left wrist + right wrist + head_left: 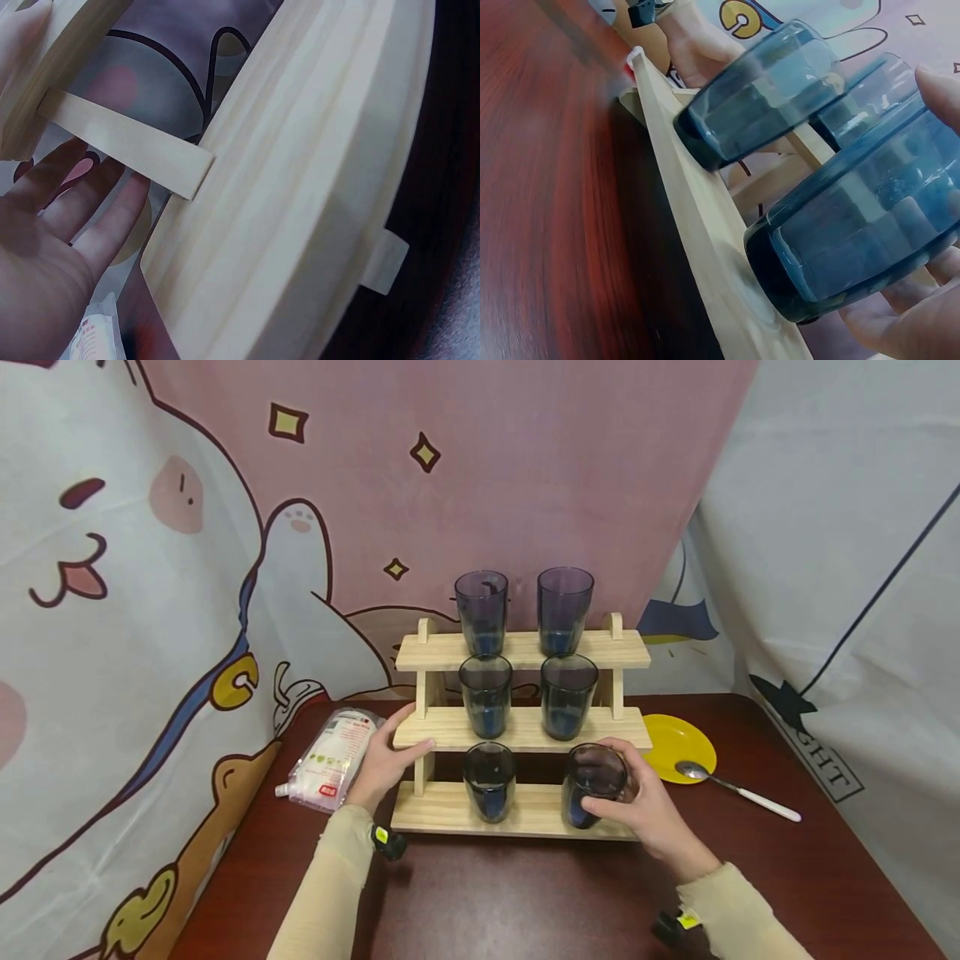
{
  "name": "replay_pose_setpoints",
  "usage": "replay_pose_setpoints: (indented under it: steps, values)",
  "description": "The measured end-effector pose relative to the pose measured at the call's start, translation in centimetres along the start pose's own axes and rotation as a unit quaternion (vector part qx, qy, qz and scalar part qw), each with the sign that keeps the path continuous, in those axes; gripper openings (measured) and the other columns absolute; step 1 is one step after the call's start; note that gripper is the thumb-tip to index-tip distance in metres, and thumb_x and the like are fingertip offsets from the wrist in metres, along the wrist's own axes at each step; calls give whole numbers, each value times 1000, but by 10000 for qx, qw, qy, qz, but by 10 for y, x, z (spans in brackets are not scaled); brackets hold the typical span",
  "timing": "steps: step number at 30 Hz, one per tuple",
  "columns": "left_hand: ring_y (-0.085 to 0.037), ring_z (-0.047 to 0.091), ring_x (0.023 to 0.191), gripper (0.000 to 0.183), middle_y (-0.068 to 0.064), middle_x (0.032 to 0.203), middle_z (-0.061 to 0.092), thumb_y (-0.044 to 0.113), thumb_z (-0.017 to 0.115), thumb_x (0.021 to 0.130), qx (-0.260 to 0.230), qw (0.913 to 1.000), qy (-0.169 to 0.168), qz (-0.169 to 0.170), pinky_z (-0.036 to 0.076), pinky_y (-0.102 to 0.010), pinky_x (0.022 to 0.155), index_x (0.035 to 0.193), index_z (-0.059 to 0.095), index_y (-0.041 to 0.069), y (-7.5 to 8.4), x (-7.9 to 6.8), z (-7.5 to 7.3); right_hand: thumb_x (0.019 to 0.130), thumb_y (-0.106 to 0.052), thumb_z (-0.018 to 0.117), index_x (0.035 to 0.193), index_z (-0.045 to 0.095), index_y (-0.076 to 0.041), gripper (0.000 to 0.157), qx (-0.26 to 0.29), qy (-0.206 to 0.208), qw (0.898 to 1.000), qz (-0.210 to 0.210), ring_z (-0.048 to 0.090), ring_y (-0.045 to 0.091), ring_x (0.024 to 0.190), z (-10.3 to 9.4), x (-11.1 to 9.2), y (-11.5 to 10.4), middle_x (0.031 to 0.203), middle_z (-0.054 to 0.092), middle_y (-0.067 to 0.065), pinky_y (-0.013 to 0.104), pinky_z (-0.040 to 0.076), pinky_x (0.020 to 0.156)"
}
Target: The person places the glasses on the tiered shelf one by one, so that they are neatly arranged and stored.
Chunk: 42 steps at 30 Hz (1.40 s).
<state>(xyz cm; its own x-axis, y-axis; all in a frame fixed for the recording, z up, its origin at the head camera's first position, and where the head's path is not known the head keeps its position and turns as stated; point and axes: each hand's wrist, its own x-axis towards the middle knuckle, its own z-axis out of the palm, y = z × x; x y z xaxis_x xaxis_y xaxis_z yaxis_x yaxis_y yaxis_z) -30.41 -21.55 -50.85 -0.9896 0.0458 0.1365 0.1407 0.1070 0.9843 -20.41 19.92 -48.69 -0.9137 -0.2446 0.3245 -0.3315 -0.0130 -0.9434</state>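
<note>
A light wooden three-tier rack [517, 810] carries dark tinted drinking glasses, two on each tier. My left hand [378, 768] holds the left end of the middle board. In the left wrist view its thumb lies over the board and its fingers [112, 225] reach below, beside the upright. At the right of the lowest tier, my right hand [656, 818] grips a glass [855, 225] around its side, thumb in front. That glass's base is at the board; whether it touches cannot be told. Left of it on the same tier stands another glass [490, 789].
A clear plastic packet [330, 768] with a white pouch lies left of the rack. On the right are a yellow plate [667, 735] and a white-handled spoon [772, 806] leaning on its rim. Printed cloth [562, 468] hangs behind the dark red table [480, 893].
</note>
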Motion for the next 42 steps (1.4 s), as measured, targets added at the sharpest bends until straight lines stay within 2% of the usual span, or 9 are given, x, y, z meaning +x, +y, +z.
replay_pose_setpoints:
  steps: [6, 9, 13, 19, 25, 31, 35, 39, 42]
  values:
    - [-26, 54, 133, 77, -5, 156, 51, 20, 89, 88, 61, 10000, 15, -51, 43, -40, 115, 155, 53, 28, 3, -1, 1, 85, 10, 81, 148, 43, 0, 74, 71, -121, 9999, -24, 64, 24, 122, 10, 5, 6, 138, 63, 16, 27, 55, 101]
    - [-26, 53, 134, 77, -4, 156, 51, 20, 89, 88, 69, 10000, 26, -47, 41, -42, 117, 155, 53, 28, 3, -1, 2, 85, 10, 81, 147, 42, 0, 74, 79, -161, 9998, -6, 64, 28, 123, 13, 6, 8, 139, 62, 19, 29, 56, 100]
    - [-26, 56, 131, 76, -5, 154, 53, 19, 89, 87, 60, 10000, 17, -11, 45, -38, 113, 154, 54, 29, 1, 0, 2, 85, 10, 81, 147, 42, 2, 74, 136, -187, 9997, -36, 65, 27, 122, 15, 7, 9, 140, 62, 20, 29, 58, 98]
    - [-25, 58, 129, 76, -5, 152, 55, 20, 89, 87, 78, 10000, -6, 41, 49, -29, 107, 154, 54, 29, -1, 2, 1, 84, 9, 83, 148, 42, 0, 76, 100, -106, 9999, 52, 66, 17, 120, 18, 8, 10, 140, 63, 11, 26, 58, 96]
    - [-24, 58, 129, 76, -4, 152, 55, 20, 89, 87, 44, 9999, -11, 106, 49, -28, 107, 154, 54, 30, -1, 2, 1, 82, 7, 85, 151, 41, -3, 83, -268, 2, 9996, 101, 68, 13, 115, 18, 9, 9, 138, 61, 5, 25, 58, 94]
    - [-25, 58, 126, 77, -8, 151, 56, 14, 88, 88, -32, 9999, -21, 162, 50, -25, 104, 155, 53, 28, 0, 1, 1, 84, 2, 86, 158, 38, -6, 88, -815, 67, 9965, 169, 64, 4, 120, 7, 6, 5, 141, 64, 14, 17, 50, 100]
    - [-24, 57, 130, 79, -6, 154, 55, 16, 89, 88, 46, 9998, 8, 175, 49, -25, 106, 156, 52, 28, 0, 2, -1, 88, 7, 80, 159, 34, -3, 85, -741, 25, 9972, 93, 62, 3, 125, -7, 2, 3, 144, 62, 15, 18, 49, 104]
    - [-25, 55, 134, 83, -4, 157, 52, 19, 89, 88, 123, 9998, -12, 127, 46, -34, 112, 159, 48, 25, -1, 4, -3, 94, 13, 70, 158, 31, 4, 76, -587, 34, 9982, -152, 62, 9, 128, -22, -2, -4, 145, 61, 16, 21, 51, 105]
    - [-26, 52, 138, 85, -3, 159, 50, 21, 89, 87, 126, 9999, -14, 39, 42, -42, 117, 161, 46, 24, -2, 5, -4, 97, 13, 65, 158, 32, 5, 70, -565, 212, 9979, -226, 62, 11, 130, -33, -4, -11, 145, 62, 15, 20, 52, 103]
